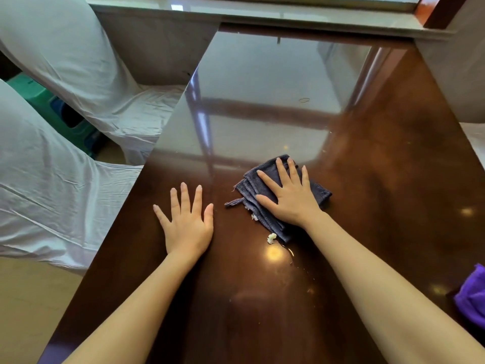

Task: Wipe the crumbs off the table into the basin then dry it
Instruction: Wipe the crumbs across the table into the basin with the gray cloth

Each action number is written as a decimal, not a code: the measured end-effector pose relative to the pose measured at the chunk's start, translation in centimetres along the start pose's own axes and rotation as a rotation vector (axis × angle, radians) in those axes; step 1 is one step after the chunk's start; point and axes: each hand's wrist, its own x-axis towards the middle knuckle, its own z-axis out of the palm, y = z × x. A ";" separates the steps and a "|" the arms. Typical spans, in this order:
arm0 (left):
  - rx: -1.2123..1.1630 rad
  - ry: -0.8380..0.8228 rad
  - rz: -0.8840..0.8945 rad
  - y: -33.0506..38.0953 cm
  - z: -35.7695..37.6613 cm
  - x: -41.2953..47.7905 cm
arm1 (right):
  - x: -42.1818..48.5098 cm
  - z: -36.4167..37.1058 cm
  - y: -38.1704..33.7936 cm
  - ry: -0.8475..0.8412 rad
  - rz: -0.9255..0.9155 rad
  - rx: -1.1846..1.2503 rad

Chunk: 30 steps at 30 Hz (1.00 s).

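Table [380, 179], dark polished wood, glossy, long axis toward 12 o'clock. Right hand [290, 197]: fingers spread, palm flat on folded grey cloth [319, 191], pressing, not clenched. Left hand [187, 220]: splayed flat on bare wood at the cloth's 9 o'clock, holding nothing. Crumbs [271, 238]: white clump at the cloth's 6 o'clock edge, smaller bits under its near hem, wet streak trailing toward 5 o'clock. Basin: not in view. Advice: keep the cloth's leading edge down, herd crumbs in one sweep, avoid smearing. Purple cloth [472, 298] at 4 o'clock, likely for drying. White-covered chairs [65, 61] at 9 to 10 o'clock crowd that edge.
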 end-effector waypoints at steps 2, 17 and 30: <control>-0.005 -0.001 0.007 0.0 0.0 -0.1 | -0.4 0.2 -0.7 0.010 -0.049 -0.012; -0.056 -0.009 0.078 -0.4 -0.6 -3.4 | -11.1 0.5 -1.2 -0.041 -0.421 -0.037; -0.051 -0.008 0.100 2.0 -0.3 -15.5 | -20.7 0.5 4.1 -0.042 -0.324 -0.028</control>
